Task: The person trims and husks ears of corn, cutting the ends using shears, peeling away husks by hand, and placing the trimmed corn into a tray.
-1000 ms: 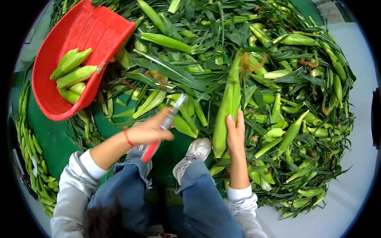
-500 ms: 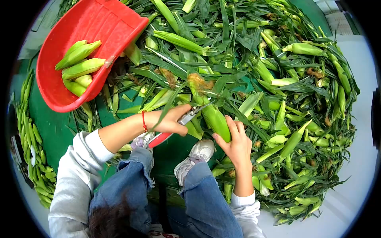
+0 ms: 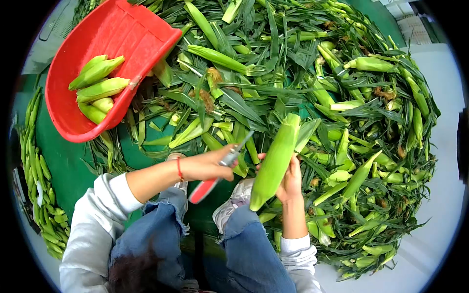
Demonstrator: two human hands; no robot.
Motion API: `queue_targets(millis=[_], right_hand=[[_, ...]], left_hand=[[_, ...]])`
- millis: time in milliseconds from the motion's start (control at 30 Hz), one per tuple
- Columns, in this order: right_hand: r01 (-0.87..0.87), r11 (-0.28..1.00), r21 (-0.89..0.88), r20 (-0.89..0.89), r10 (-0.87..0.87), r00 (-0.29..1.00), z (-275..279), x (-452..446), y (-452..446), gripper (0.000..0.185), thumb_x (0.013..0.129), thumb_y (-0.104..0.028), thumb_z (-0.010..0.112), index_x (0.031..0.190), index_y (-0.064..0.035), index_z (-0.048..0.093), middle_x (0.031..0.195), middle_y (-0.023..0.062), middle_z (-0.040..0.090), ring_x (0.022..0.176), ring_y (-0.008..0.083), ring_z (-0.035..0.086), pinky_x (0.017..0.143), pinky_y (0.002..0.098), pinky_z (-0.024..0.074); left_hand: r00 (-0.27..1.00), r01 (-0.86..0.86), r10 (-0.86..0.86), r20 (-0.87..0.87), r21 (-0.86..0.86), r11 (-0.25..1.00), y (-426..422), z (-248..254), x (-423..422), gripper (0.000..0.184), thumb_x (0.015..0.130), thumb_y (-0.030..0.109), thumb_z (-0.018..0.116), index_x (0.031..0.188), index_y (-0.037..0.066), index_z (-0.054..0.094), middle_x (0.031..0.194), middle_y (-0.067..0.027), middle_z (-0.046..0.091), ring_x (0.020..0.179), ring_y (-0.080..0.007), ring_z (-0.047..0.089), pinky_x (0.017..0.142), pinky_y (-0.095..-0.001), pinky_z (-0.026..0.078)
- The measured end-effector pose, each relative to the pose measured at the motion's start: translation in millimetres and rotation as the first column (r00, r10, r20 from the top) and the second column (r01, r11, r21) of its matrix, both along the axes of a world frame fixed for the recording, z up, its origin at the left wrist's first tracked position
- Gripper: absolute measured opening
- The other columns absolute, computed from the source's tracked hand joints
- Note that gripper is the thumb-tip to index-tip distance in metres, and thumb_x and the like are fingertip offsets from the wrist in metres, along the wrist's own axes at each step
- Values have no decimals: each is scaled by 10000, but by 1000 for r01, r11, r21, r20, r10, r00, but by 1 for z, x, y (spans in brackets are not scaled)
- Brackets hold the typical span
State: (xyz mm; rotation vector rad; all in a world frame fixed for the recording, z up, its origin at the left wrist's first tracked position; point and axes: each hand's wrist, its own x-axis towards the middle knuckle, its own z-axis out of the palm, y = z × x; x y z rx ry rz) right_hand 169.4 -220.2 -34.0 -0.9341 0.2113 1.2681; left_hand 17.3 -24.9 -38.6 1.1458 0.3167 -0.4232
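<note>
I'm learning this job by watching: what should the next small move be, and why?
Probably carry the green ear in the right hand to the red scoop: its upper end looks cut blunt with no silk showing, the cutters in the left hand are clear of it, and similar ears already lie in the scoop.

"What's underfoot over there?"

"Green floor (image 3: 68, 168), smooth. Mat or paint, I can't tell."

"All the way across?"

"Not on the right. There it gives way to pale grey floor (image 3: 432, 229), with a faint sheen lower down."

"And at the edges?"

"Something black (image 3: 462, 146) far right, too dark to make out. Top right, a whitish panel (image 3: 413, 29) with fine markings. Top left, a pale grey shape (image 3: 49, 39), blurred."

"How's the light?"

"Bright and fairly even."
</note>
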Motion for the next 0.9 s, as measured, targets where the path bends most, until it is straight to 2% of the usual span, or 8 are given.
queue_targets(millis=[133, 267, 400, 433, 600, 733, 867, 900], right_hand=[[-37, 931, -362, 174, 106, 979, 10, -18, 20, 629, 932, -590, 297, 1073, -36, 560, 881, 116, 626, 720, 247, 638, 636, 363, 535], [-81, 948, -308, 134, 128, 983, 14, -2, 19, 657, 925, -607, 287, 1052, -24, 564, 820, 119, 624, 676, 259, 643, 610, 370, 535], [-119, 990, -70, -105, 111, 988, 4, -4, 29, 709, 906, -646, 254, 1113, -21, 517, 890, 124, 595, 673, 271, 624, 611, 380, 526], [-122, 992, -45, -120, 116, 986, 5, -6, 31, 721, 901, -653, 251, 1123, -17, 508, 894, 126, 590, 673, 273, 620, 613, 383, 524], [-162, 984, 71, -198, 173, 965, 20, -24, 23, 725, 903, -644, 251, 1136, 1, 486, 880, 165, 567, 646, 308, 602, 565, 393, 505], [-200, 970, -139, 195, 225, 955, 6, -27, 10, 725, 896, -642, 302, 1164, 6, 489, 917, 171, 587, 713, 305, 623, 622, 407, 515], [-143, 852, -503, 819, 523, 234, 9, -27, 20, 543, 834, -406, 620, 1171, 4, 505, 953, 158, 614, 866, 276, 626, 733, 391, 496], [-107, 852, -512, 823, 522, 222, 15, -30, 22, 546, 762, -321, 698, 1158, 1, 505, 957, 165, 598, 899, 306, 613, 758, 392, 487]], left_hand=[[956, -143, 83, 281, 201, 969, -13, 5, 34, 810, 700, 170, 650, 1379, -10, 246, 1127, -141, 501, 1004, -216, 503, 871, -299, 420], [963, -252, 153, 224, 535, 806, -4, -4, 40, 650, 688, 123, 612, 1291, 35, 385, 957, -191, 587, 804, -317, 608, 695, -384, 486], [925, -371, 294, 242, 397, 840, -14, -5, 38, 576, 713, 95, 585, 1262, 47, 417, 943, -170, 580, 849, -308, 582, 752, -370, 466], [898, -412, 293, 329, 391, 823, -17, -12, 37, 552, 745, 53, 561, 1277, 72, 413, 905, -50, 542, 756, -155, 554, 654, -282, 470], [577, -763, 760, -300, 135, 633, 39, -18, 53, 325, 823, 93, 588, 1128, 96, 475, 758, 20, 492, 617, -99, 504, 542, -252, 459], [759, -632, 641, -113, 112, 767, 46, 12, 32, 410, 809, 276, 713, 1116, 98, 508, 771, 25, 547, 648, -70, 534, 559, -241, 467], [822, -553, 524, 224, 90, 828, 27, 18, 32, 399, 811, 128, 707, 1141, 59, 494, 805, 22, 556, 676, -47, 524, 600, -212, 455], [840, -529, 494, 226, 131, 839, 28, 19, 32, 385, 812, 110, 692, 1138, 58, 493, 807, 20, 552, 679, -51, 524, 607, -219, 459]])
